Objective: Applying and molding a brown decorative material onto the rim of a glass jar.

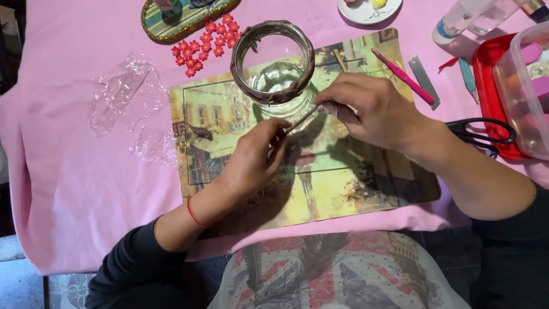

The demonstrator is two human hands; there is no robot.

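Both hands pinch a thin stick beside a glass jar on a picture mat.
The pink cloth (74, 189) bears the mat (343, 189); at two o'clock a clear tub (523, 97), contents blurred. The jar (273, 63), brown-rimmed, looks empty. Left hand (254, 157) and right hand (372, 109) grip the stick (302, 120).

plastic box (526, 91): cut by right edge | stick (302, 119): ends hidden under fingers (337, 109)

One glass jar (274, 63), one pair of scissors (480, 134), one pink tool (403, 76), two hands (254, 157).
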